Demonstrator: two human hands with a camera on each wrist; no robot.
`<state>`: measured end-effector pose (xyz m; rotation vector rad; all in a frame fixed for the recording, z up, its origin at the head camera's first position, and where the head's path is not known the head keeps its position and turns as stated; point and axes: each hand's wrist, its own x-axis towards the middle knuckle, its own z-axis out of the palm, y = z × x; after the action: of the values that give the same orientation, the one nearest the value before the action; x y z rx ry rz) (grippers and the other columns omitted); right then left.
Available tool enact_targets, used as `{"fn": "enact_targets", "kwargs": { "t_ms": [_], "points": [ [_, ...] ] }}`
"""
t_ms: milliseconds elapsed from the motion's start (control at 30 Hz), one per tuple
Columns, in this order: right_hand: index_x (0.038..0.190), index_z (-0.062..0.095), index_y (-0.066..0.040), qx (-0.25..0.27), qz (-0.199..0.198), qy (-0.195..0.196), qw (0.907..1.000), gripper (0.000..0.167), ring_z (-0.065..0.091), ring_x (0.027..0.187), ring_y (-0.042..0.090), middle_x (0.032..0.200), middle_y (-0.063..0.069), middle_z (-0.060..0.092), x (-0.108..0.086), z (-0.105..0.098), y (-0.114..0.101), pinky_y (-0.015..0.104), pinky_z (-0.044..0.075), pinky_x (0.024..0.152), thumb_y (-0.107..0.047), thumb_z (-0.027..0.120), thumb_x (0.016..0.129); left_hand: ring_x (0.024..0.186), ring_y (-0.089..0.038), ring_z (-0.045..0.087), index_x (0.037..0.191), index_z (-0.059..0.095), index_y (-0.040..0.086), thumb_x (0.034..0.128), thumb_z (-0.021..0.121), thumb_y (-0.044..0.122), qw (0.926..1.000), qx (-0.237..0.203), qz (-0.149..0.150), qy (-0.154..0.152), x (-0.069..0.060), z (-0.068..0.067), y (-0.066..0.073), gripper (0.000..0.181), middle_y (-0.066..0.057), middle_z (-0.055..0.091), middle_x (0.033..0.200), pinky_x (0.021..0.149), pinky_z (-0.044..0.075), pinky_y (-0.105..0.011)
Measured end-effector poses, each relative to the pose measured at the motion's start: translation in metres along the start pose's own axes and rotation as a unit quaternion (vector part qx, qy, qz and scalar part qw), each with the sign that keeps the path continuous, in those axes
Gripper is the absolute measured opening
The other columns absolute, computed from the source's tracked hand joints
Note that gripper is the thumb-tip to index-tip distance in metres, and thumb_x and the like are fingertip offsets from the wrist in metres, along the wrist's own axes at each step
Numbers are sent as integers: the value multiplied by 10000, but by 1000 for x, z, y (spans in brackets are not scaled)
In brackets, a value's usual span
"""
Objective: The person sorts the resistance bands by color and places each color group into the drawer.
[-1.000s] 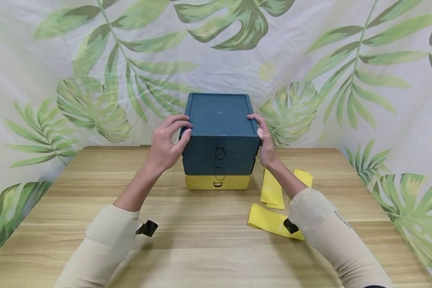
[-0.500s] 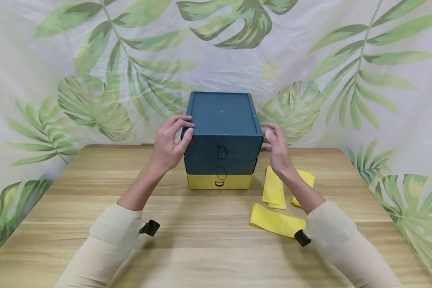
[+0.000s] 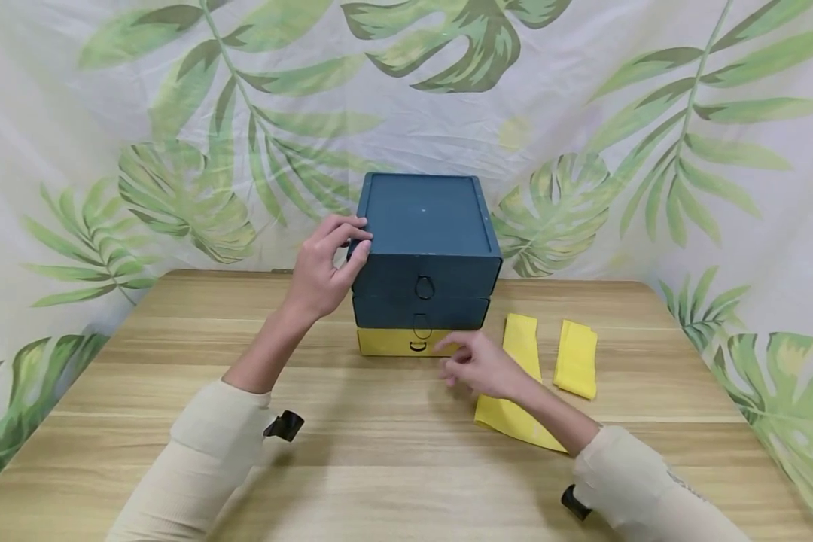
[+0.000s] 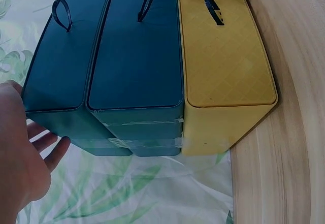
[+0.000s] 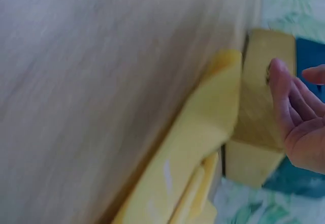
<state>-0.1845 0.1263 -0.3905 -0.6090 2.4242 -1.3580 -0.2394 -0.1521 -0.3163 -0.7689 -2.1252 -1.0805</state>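
A stack of drawer boxes stands at the back of the table: two dark blue boxes (image 3: pixel 425 214) above a yellow drawer box (image 3: pixel 386 342). My left hand (image 3: pixel 321 263) rests against the upper left edge of the top box, fingertips over the rim and thumb near the front corner; it also shows in the left wrist view (image 4: pixel 23 153). In front of the yellow drawer, my right hand (image 3: pixel 484 365) hovers with loosely bent fingers, holding nothing. Its fingertips are close to the drawer's small black loop handle (image 3: pixel 417 346); contact cannot be made out.
Yellow folded fabric strips lie to the right: one upright strip (image 3: pixel 523 342) beside the stack, another (image 3: pixel 576 360) farther right, and a wider one (image 3: pixel 518 429) in front, partly under my right forearm. Behind the wooden table (image 3: pixel 352 467) hangs a leaf-print cloth (image 3: pixel 433 135).
My right hand has left the top box's right side and come down to the front of the yellow drawer. My left hand stays at the top left edge.
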Motion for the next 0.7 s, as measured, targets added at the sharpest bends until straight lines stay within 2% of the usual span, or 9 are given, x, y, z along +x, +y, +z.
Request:
{"fn": "enact_targets", "kwargs": {
  "t_ms": [67, 133, 333, 533, 700],
  "points": [
    [1340, 614, 47, -93, -88, -195, 9997, 335, 717, 749, 312, 851, 160, 755, 8, 7, 0, 230, 438, 497, -9, 561, 1014, 1231, -347, 600, 1063, 736, -32, 1021, 605, 102, 10000, -8, -4, -14, 1, -1, 0, 192, -196, 644, 1273, 928, 535, -501],
    [1352, 611, 35, -194, -124, -189, 9996, 328, 734, 767, 273, 879, 152, 762, 15, 12, 1, 230, 466, 511, -14, 568, 1030, 1206, -350, 607, 1057, 738, -31, 1024, 602, 97, 10000, 9, 10, -23, 1, -1, 0, 190, -197, 647, 1262, 917, 538, -497],
    [1157, 670, 51, -247, -79, -81, 9996, 166, 759, 789, 257, 929, 162, 756, 30, 22, 0, 341, 597, 593, -9, 563, 1045, 1150, -355, 617, 1039, 740, -27, 1026, 594, 81, 10000, 53, 62, -40, 3, -1, 0, 182, -201, 652, 1241, 898, 537, -485],
    [1117, 621, 83, -52, -50, -231, 9997, 131, 760, 750, 267, 878, 153, 755, 31, 26, 3, 381, 625, 642, 26, 530, 1043, 1136, -352, 623, 1034, 740, -27, 1023, 602, 80, 10000, 20, 26, -52, 3, -1, 1, 175, -198, 655, 1239, 897, 536, -483],
    [1111, 616, 98, 130, -362, -541, 9978, 137, 767, 777, 292, 899, 173, 757, 22, 26, 5, 387, 633, 689, 43, 512, 1043, 1142, -350, 624, 1032, 739, -26, 1022, 606, 81, 10000, 10, -29, -56, 3, -2, 0, 171, -194, 657, 1241, 899, 535, -481]
  ]
}}
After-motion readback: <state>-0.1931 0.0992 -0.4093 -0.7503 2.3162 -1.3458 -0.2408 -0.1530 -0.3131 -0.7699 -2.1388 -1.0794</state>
